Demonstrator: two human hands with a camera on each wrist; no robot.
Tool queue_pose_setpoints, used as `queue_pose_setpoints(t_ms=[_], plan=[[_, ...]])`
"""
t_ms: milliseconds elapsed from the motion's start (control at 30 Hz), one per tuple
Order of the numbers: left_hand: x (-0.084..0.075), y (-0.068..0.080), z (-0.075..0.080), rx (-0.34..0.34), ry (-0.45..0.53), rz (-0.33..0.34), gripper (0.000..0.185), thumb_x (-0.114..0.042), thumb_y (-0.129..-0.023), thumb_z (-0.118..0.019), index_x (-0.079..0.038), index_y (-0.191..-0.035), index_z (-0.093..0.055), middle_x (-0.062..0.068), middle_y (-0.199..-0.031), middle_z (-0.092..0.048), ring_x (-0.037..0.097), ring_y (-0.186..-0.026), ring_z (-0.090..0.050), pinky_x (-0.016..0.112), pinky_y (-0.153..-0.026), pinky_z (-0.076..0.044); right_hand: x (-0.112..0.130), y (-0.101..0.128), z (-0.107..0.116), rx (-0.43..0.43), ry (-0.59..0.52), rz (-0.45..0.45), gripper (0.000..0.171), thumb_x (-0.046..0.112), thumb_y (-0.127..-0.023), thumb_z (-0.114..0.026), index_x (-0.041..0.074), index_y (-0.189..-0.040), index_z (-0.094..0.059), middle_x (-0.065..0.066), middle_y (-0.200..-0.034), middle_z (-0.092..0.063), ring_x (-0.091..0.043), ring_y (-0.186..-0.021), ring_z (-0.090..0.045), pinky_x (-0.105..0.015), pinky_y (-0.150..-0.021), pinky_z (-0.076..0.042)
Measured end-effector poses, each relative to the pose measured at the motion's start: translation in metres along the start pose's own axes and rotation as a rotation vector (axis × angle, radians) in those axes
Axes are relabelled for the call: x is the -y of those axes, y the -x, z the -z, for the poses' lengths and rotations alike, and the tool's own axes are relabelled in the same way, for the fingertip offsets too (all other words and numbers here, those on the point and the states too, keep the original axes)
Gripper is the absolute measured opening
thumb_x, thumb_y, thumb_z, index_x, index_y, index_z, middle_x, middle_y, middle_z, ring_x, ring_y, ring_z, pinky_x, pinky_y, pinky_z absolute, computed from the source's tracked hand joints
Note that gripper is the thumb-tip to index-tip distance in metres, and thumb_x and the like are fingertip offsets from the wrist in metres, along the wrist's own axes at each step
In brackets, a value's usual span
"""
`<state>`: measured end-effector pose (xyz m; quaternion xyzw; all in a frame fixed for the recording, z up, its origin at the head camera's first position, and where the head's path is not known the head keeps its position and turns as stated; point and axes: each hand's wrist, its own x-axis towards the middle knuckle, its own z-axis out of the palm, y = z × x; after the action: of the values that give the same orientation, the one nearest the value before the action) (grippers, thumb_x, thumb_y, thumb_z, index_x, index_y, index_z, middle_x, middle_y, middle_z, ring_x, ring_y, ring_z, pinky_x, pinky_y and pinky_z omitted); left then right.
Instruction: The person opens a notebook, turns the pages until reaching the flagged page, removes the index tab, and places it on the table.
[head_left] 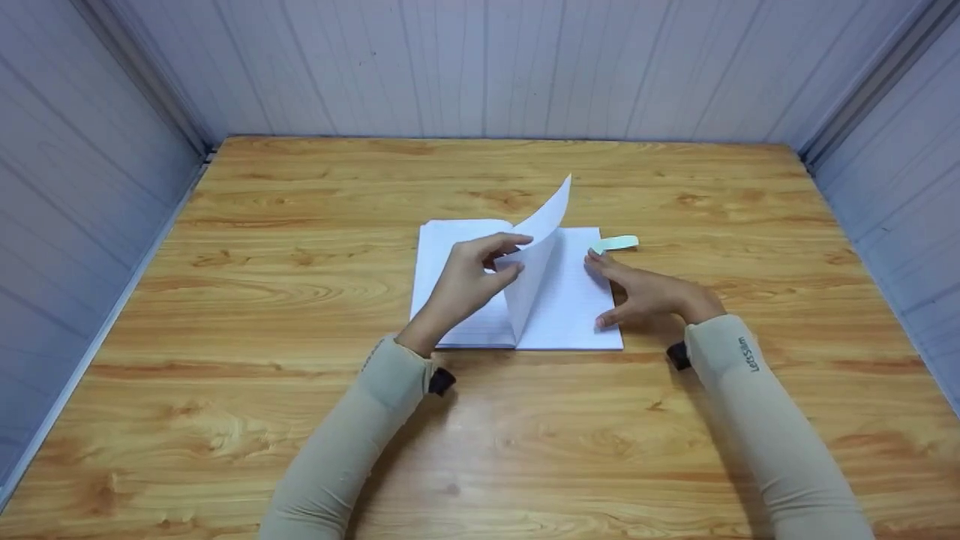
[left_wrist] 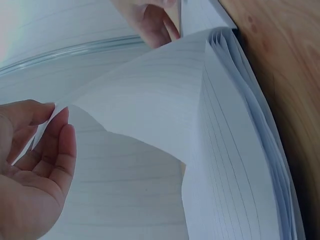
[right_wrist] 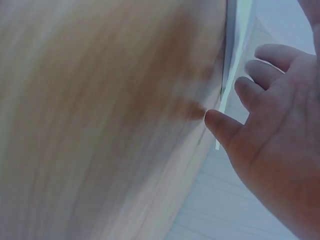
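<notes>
An open lined notebook [head_left: 577, 307] lies on the wooden table. One of its pages [head_left: 551, 210] stands raised near the spine and curves upward. My left hand [head_left: 476, 270] pinches that page between thumb and fingers, as the left wrist view shows at the page edge [left_wrist: 60, 105]. At the notebook's right edge, my right hand [head_left: 637, 289] has its fingers spread, the fingertips at the right page. A pale green paper strip [head_left: 619, 243] sticks out past that edge, just beyond the right fingertips. In the right wrist view the right hand [right_wrist: 280, 115] shows relaxed fingers beside the notebook's edge.
The wooden table [head_left: 300, 285] extends around the notebook on all sides. Pale panelled walls [head_left: 480, 67] stand behind it and to both sides. Each sleeved forearm has a dark device [head_left: 442, 382] at the wrist.
</notes>
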<state>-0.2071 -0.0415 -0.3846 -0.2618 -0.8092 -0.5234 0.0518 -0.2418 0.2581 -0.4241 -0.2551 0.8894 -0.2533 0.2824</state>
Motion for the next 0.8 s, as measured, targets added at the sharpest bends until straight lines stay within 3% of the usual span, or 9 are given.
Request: queue_pose_setpoints(t_ms=[133, 300, 533, 800], plan=[[0.004, 0.002, 0.006, -0.019, 0.024, 0.029, 0.025, 0.0, -0.087, -0.066, -0.004, -0.111, -0.07, 0.01, -0.11, -0.071, 0.016, -0.097, -0.067, 0.024, -0.077, -0.055, 0.0, 0.002, -0.003, 0.016, 0.027, -0.001, 0.105, 0.041, -0.082, -0.074, 0.008, -0.155, -0.006, -0.009, -0.163, 0.008, -0.029, -0.149, 0.01, -0.052, -0.12, -0.005], [0.009, 0.004, 0.01, -0.043, 0.043, 0.044, 0.024, 0.001, -0.086, -0.067, -0.002, -0.109, -0.07, 0.012, -0.106, -0.072, 0.017, -0.094, -0.067, 0.026, -0.078, -0.056, -0.001, 0.002, -0.004, 0.015, 0.029, -0.003, 0.105, 0.041, -0.082, -0.074, 0.008, -0.155, -0.007, -0.007, -0.163, 0.008, -0.029, -0.149, 0.009, -0.054, -0.119, -0.005], [0.013, 0.006, 0.015, -0.04, 0.006, 0.05, 0.025, 0.0, -0.086, -0.067, -0.002, -0.111, -0.069, 0.012, -0.105, -0.071, 0.018, -0.093, -0.066, 0.029, -0.081, -0.056, 0.0, 0.002, -0.004, 0.021, 0.042, -0.01, 0.104, 0.043, -0.083, -0.073, 0.009, -0.155, -0.005, -0.007, -0.163, 0.009, -0.029, -0.149, 0.01, -0.056, -0.119, -0.004], [0.023, 0.01, 0.022, -0.008, -0.099, -0.063, 0.034, 0.003, -0.085, -0.067, -0.002, -0.119, -0.065, 0.013, -0.113, -0.068, 0.02, -0.085, -0.064, 0.03, -0.08, -0.055, 0.001, 0.002, -0.004, 0.022, 0.046, -0.019, 0.104, 0.044, -0.083, -0.072, 0.01, -0.155, -0.004, -0.006, -0.163, 0.01, -0.029, -0.149, 0.011, -0.055, -0.119, -0.003]])
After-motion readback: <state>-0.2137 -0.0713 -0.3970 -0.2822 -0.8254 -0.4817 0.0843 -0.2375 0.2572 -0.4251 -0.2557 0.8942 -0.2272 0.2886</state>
